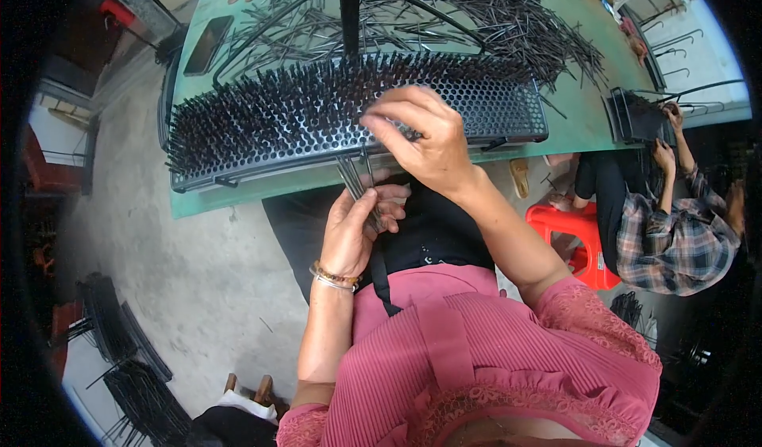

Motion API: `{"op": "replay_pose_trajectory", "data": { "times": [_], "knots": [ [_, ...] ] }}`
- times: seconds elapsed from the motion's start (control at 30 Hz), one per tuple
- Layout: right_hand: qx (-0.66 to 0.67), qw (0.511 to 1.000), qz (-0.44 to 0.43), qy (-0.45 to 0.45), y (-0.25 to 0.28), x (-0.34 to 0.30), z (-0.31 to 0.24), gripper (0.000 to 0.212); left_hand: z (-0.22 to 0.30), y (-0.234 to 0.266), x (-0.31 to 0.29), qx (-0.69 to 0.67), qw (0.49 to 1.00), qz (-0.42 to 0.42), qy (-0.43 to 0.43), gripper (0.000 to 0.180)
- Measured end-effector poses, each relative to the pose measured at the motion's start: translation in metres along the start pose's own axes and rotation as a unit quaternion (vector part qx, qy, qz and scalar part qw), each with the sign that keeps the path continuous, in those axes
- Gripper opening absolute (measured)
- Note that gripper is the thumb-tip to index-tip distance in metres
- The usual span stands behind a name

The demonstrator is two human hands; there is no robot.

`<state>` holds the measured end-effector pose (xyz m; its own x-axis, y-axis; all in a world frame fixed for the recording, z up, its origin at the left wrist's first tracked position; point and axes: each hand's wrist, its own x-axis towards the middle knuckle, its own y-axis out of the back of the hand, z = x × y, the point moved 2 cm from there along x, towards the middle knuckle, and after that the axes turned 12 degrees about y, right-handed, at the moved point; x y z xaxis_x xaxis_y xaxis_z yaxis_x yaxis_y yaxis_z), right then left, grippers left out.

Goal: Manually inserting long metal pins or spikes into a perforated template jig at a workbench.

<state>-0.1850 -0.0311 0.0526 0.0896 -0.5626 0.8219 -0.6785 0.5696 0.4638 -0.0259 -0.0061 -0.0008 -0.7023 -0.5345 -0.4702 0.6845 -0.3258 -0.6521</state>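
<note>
A small bundle of thin dark rods stands up out of my left hand, whose fingers are closed around it just in front of the rack's near edge. My right hand is over the near side of a long perforated metal rack. Its thumb and fingers come together in a pinch, slightly blurred, and whatever may be between them is hidden. Upright dark rods fill the rack's holes densely from the left end past the middle. Bare holes show at the right end.
A large heap of loose dark rods covers the far part of the green table. A black phone lies at the left. A black frame rises behind the rack. At the right, a co-worker in a plaid shirt sits near a red stool.
</note>
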Motion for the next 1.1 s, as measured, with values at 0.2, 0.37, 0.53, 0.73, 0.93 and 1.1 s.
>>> {"op": "replay_pose_trajectory", "data": {
  "times": [0.2,0.37,0.53,0.73,0.93,1.1],
  "knots": [
    [0.309,0.869,-0.225,-0.315,0.008,-0.009,-0.019,0.020,0.007,-0.001,-0.009,0.052,0.997,-0.064,-0.008,0.033],
    [0.321,0.829,-0.265,-0.373,0.008,-0.016,-0.010,0.018,0.007,-0.009,-0.013,0.049,0.995,-0.083,0.018,0.037],
    [0.321,0.861,-0.138,-0.370,0.009,-0.006,-0.008,0.020,0.001,0.006,-0.007,-0.017,0.999,-0.038,0.004,0.038],
    [0.228,0.939,0.017,-0.258,-0.008,0.013,-0.003,0.018,-0.002,0.009,-0.004,-0.006,1.000,-0.023,0.012,0.036],
    [0.103,0.985,0.004,-0.137,-0.024,0.016,-0.002,0.017,-0.006,0.011,-0.003,-0.001,1.000,-0.022,0.016,0.036],
    [0.074,0.996,-0.026,-0.040,-0.029,0.018,-0.003,0.018,-0.004,0.010,-0.003,-0.001,1.000,-0.018,0.023,0.035]
  ]
}}
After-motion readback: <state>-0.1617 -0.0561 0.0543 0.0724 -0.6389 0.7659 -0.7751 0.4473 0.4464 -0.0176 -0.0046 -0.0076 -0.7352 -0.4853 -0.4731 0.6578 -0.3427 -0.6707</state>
